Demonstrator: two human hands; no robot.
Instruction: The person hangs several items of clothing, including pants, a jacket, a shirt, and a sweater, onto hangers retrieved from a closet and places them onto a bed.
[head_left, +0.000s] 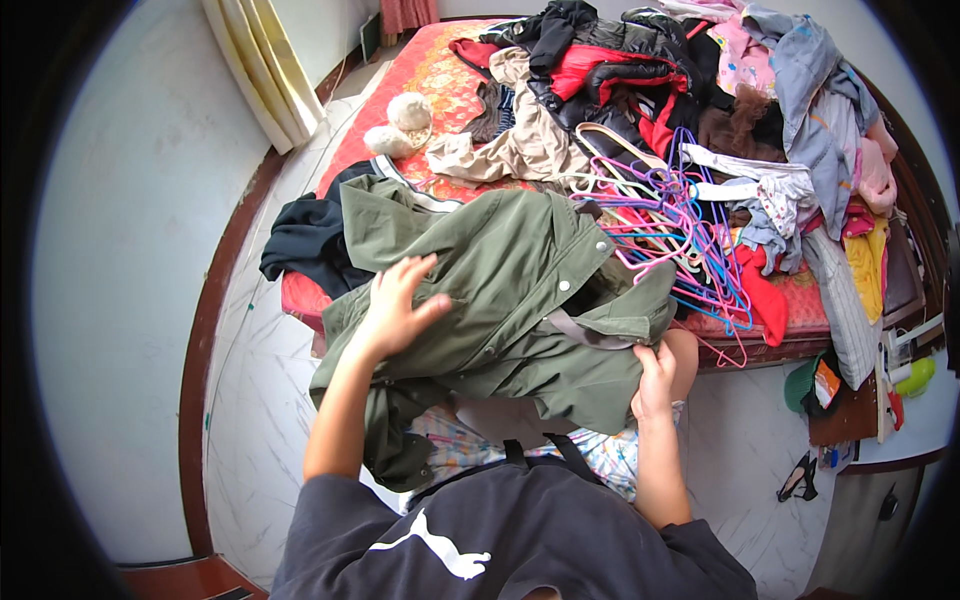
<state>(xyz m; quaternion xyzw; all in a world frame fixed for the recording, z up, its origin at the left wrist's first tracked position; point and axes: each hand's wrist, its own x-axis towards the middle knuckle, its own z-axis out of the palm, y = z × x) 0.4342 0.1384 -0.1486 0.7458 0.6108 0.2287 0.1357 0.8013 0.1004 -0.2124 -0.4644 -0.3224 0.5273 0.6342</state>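
Observation:
An olive-green jacket (480, 277) with snap buttons lies across my lap and the near edge of the bed. My left hand (397, 311) rests on its left part, thumb and fingers apart, not gripping the cloth. At the jacket's right side, my right hand (654, 375) pinches the fabric near the collar. A grey strip (585, 334) shows inside the jacket opening. Beyond it, a tangle of pink, purple, blue and white plastic hangers (675, 225) lies on the bed. Black clothing (315, 240) is at the jacket's far left.
The bed (450, 56) has a red patterned cover and carries heaped clothes, including a black and red puffer jacket (600, 67). A yellow curtain (262, 75) hangs left. At right are a green bin (801, 386) and black high-heeled shoes (799, 478) on the tiled floor.

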